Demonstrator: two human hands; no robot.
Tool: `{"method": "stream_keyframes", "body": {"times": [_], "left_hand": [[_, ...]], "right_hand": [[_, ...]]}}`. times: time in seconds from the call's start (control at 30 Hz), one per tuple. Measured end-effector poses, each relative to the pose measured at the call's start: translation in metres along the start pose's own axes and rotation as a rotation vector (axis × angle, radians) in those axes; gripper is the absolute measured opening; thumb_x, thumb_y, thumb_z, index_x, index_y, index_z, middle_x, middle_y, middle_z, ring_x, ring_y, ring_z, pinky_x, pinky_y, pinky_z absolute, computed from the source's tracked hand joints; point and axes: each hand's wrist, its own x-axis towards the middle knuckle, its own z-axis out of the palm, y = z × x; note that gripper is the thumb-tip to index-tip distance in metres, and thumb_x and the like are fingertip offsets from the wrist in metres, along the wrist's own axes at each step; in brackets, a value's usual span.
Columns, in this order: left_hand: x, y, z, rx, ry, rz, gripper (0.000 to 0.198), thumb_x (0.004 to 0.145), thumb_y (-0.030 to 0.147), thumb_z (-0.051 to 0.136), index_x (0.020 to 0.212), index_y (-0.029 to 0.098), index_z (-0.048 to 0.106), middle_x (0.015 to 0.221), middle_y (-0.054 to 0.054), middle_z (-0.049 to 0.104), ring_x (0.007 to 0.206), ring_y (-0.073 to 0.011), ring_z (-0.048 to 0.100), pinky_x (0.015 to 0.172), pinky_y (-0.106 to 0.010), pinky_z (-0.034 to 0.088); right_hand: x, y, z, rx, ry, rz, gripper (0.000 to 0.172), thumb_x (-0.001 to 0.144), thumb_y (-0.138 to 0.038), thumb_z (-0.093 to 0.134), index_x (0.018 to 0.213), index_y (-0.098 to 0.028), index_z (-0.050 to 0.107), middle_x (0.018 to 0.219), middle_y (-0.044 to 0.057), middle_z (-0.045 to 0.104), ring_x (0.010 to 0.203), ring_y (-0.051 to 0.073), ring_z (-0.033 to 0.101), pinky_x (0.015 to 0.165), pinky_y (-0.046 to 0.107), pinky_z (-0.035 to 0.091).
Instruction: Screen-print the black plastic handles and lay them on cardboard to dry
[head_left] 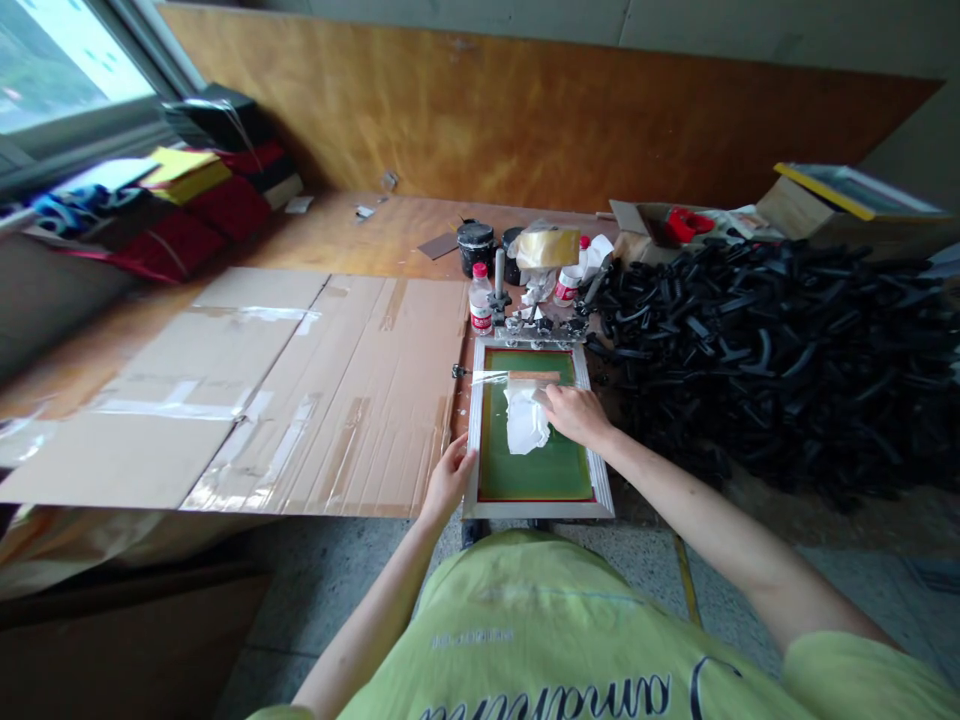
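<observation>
A screen printing frame with pale metal edges and green mesh lies before me at the table's front. My left hand grips its left side, fingers and thumb closed at the edge. Over the mesh, my right hand is closed at the edge of a crumpled white cloth or paper. A wooden-handled squeegee lies across the mesh just above the white piece. Part of what the right fingers hold is hidden. Metal hinge clamps stand along the frame's far side.
Flattened cardboard covers the table at left. A large heap of black plastic parts is close on the right. Behind the clamps stand a red-capped bottle, a black tub and a tape roll.
</observation>
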Motion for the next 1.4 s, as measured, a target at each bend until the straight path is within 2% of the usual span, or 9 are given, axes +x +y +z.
{"method": "stream_keyframes", "body": {"times": [0.17,0.37,0.63,0.8,0.9,1.0,1.17,1.27,1.4], "left_hand": [[0.001,0.001,-0.001,0.05,-0.079,-0.003,0.072,0.084,0.058,0.06,0.141,0.013,0.052,0.084,-0.006,0.072,0.077,-0.0197,0.066,0.062,-0.025,0.047],[0.003,-0.003,-0.004,0.097,-0.076,-0.017,0.072,0.085,0.058,0.058,0.142,0.015,0.051,0.086,-0.006,0.071,0.072,-0.017,0.062,0.06,-0.024,0.044],[0.002,-0.004,-0.005,0.138,-0.039,-0.021,0.07,0.083,0.059,0.06,0.139,0.018,0.055,0.085,-0.005,0.071,0.072,-0.0173,0.062,0.061,-0.024,0.044],[0.001,0.0,-0.004,0.152,-0.041,-0.017,0.069,0.085,0.057,0.058,0.14,0.016,0.054,0.083,-0.005,0.07,0.072,-0.0171,0.061,0.059,-0.024,0.043],[0.001,0.001,-0.003,0.126,-0.033,-0.001,0.069,0.084,0.056,0.06,0.138,0.015,0.056,0.081,-0.005,0.069,0.071,-0.017,0.061,0.059,-0.023,0.042],[0.0,0.003,-0.002,0.08,-0.026,-0.005,0.071,0.082,0.056,0.063,0.138,0.013,0.056,0.081,-0.005,0.07,0.07,-0.0171,0.061,0.059,-0.024,0.043],[-0.002,0.008,0.0,0.047,-0.028,-0.044,0.074,0.08,0.057,0.064,0.137,0.011,0.056,0.078,-0.004,0.068,0.066,-0.0148,0.059,0.056,-0.023,0.042],[-0.004,0.015,-0.001,0.015,-0.036,-0.073,0.08,0.077,0.057,0.067,0.14,0.011,0.052,0.072,-0.001,0.066,0.058,-0.0128,0.055,0.051,-0.022,0.037],[-0.011,0.038,-0.007,-0.051,-0.068,-0.094,0.091,0.074,0.055,0.072,0.15,0.016,0.041,0.064,0.004,0.062,0.048,-0.0092,0.046,0.045,-0.02,0.03]], "right_hand": [[0.001,-0.022,0.003,0.062,-0.017,0.011,0.023,0.091,-0.032,0.055,0.106,-0.017,0.063,0.097,0.011,0.074,0.086,0.025,0.07,0.071,0.03,0.047],[0.02,-0.015,0.0,0.104,0.063,-0.049,0.02,0.091,-0.031,0.057,0.104,-0.019,0.065,0.107,0.011,0.072,0.099,0.026,0.065,0.074,0.032,0.047],[-0.012,-0.009,0.031,0.07,0.117,-0.374,0.02,0.085,-0.005,0.049,0.09,-0.015,0.066,0.09,0.01,0.069,0.094,0.023,0.058,0.075,0.031,0.044],[-0.031,0.006,0.023,0.131,0.039,-0.604,0.019,0.086,-0.007,0.051,0.088,-0.016,0.067,0.089,0.009,0.068,0.088,0.021,0.058,0.073,0.03,0.043],[-0.02,0.008,0.017,0.161,0.019,-0.532,0.015,0.085,-0.012,0.055,0.088,-0.018,0.068,0.086,0.007,0.067,0.086,0.021,0.058,0.072,0.03,0.042],[-0.017,0.003,0.025,0.145,0.123,-0.462,0.022,0.088,-0.008,0.049,0.091,-0.017,0.069,0.091,0.009,0.068,0.092,0.022,0.057,0.078,0.032,0.043],[-0.035,0.001,0.034,0.133,0.097,-0.552,0.024,0.09,-0.009,0.047,0.09,-0.015,0.07,0.092,0.01,0.069,0.092,0.022,0.058,0.078,0.032,0.044],[-0.021,0.001,0.017,0.199,0.081,-0.45,0.016,0.092,-0.02,0.056,0.099,-0.019,0.07,0.096,0.008,0.07,0.094,0.021,0.061,0.078,0.03,0.044],[0.018,0.008,-0.026,0.216,0.196,-0.169,0.044,0.092,-0.036,0.061,0.135,-0.027,0.057,0.111,0.006,0.07,0.098,0.023,0.063,0.08,0.032,0.046]]}}
